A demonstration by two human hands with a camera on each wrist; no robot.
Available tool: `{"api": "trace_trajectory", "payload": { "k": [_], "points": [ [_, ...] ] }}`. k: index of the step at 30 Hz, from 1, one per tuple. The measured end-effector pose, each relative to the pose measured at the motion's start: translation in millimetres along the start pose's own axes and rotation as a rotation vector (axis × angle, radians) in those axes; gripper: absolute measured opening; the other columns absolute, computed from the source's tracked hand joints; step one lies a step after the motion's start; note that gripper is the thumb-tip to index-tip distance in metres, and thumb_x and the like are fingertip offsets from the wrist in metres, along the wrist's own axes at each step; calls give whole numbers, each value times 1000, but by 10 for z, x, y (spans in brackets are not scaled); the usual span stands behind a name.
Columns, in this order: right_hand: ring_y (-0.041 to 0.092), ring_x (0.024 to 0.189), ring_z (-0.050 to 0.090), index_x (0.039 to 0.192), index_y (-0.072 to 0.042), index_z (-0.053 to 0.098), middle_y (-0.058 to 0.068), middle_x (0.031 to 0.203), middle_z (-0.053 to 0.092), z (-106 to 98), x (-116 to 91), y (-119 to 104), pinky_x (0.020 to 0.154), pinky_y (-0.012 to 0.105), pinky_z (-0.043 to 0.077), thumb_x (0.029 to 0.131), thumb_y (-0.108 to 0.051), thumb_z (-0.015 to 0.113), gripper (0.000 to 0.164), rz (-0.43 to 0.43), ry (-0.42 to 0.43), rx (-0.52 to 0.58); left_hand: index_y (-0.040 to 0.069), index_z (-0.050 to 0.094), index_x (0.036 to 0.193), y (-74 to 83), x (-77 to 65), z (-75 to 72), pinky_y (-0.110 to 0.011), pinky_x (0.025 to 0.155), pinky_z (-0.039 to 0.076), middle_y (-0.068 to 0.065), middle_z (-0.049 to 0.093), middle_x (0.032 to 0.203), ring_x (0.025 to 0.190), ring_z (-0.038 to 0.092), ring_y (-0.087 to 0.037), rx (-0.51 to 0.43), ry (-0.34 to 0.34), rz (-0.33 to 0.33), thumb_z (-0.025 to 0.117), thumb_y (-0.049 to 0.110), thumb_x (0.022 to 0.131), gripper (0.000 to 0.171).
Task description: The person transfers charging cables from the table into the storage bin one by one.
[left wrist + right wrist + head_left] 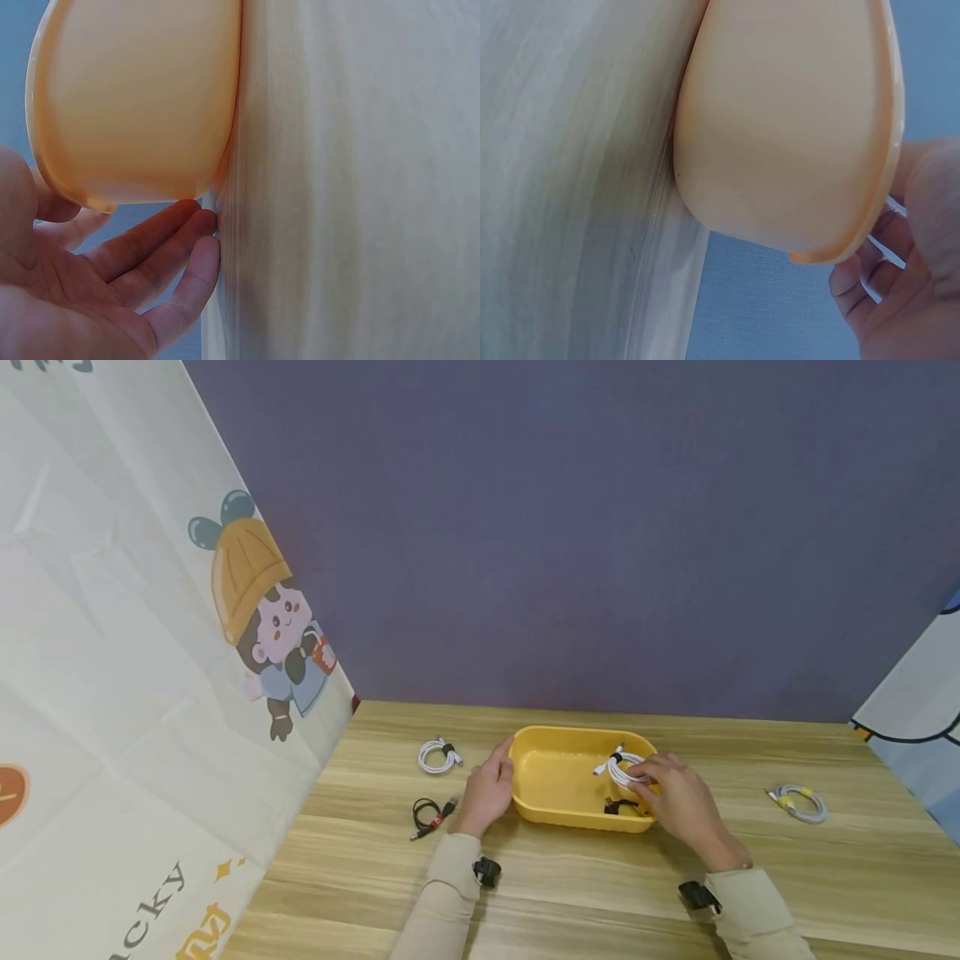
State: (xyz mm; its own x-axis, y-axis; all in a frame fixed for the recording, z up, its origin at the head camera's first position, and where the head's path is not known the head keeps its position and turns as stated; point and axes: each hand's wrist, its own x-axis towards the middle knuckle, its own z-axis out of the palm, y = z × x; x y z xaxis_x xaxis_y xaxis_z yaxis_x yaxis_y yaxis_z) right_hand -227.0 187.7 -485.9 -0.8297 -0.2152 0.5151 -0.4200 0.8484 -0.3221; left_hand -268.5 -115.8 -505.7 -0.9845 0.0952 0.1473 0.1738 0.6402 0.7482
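A yellow plastic storage bin (pixel 558 777) sits on the wooden table. My left hand (pixel 486 791) grips its left end, the thumb at the rim and the other fingers along the outer wall; the left wrist view shows the hand (pixel 112 262) at the bin's end wall (pixel 142 112). Over the bin's right side, my right hand (pixel 678 797) pinches a coiled white cable (pixel 618 770) with a black tie. Below it in the bin lies a black cable (pixel 617 807), partly hidden by the hand. In the right wrist view, the bin (pixel 780 135) hides the right fingertips.
Left of the bin lie a coiled white cable (pixel 438 756) with a black tie and a black cable (pixel 433 817) with a red tie. To the right is a grey-white cable coil (pixel 798 803) with yellow ties. A dark partition (pixel 570 543) stands behind the table.
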Motion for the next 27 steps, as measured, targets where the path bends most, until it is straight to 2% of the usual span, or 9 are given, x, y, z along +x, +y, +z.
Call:
{"api": "trace_trajectory", "payload": {
  "k": [10,19,27],
  "points": [
    [21,83,62,92,-9,79,2,88,75,45,10,3,71,42,52,78,-8,87,16,2,-6,4,28,46,155,15,-3,-9,-61,104,47,-10,64,142,124,62,-43,-24,6,5,39,25,110,46],
    [23,83,62,92,-9,79,5,91,77,57,25,0,74,44,53,79,-8,86,14,24,-44,-2,29,45,155,16,-3,-1,-59,103,48,-11,64,141,122,64,-40,-22,1,-1,38,26,110,46],
    [27,83,66,91,-7,79,7,91,77,35,57,-22,88,54,53,79,-5,86,14,18,-64,0,28,46,155,6,7,11,-58,95,51,-12,67,136,113,66,-39,0,4,3,40,24,109,46]
  ]
}}
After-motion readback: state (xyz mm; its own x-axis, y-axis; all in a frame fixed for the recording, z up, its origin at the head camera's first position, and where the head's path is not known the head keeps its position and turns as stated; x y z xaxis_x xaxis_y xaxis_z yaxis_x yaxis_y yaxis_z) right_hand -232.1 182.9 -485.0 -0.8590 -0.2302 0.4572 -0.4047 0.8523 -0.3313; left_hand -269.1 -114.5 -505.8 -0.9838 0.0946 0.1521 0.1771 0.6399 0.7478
